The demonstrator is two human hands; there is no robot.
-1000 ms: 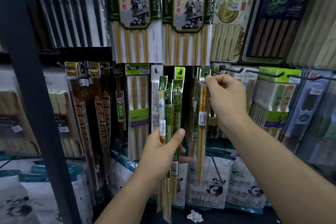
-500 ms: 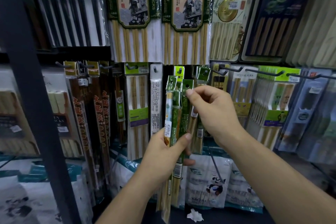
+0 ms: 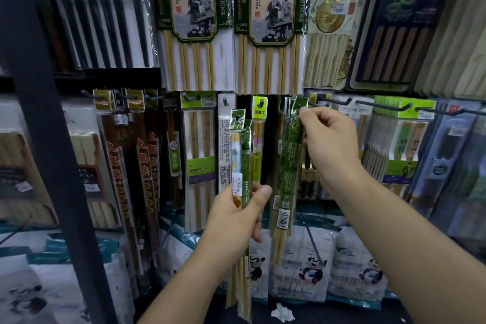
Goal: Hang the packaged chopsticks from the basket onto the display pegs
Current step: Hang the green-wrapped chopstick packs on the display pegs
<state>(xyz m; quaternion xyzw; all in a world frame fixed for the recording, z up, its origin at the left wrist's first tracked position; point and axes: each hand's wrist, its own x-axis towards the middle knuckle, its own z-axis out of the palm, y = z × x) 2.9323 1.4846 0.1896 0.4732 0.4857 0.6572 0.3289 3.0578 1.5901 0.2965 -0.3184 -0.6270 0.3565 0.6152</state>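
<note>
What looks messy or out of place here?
A crumpled white paper scrap lies on the dark surface beneath the panda bags, like litter among tidy goods. The green chopstick pack pinched by the right hand slants instead of hanging straight. The left hand grips spare chopstick packs.

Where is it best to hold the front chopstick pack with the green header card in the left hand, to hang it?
Pinch the green header card just below its hang hole, coming from the right: it stands free above the left hand, which grips the pack's middle.
</note>
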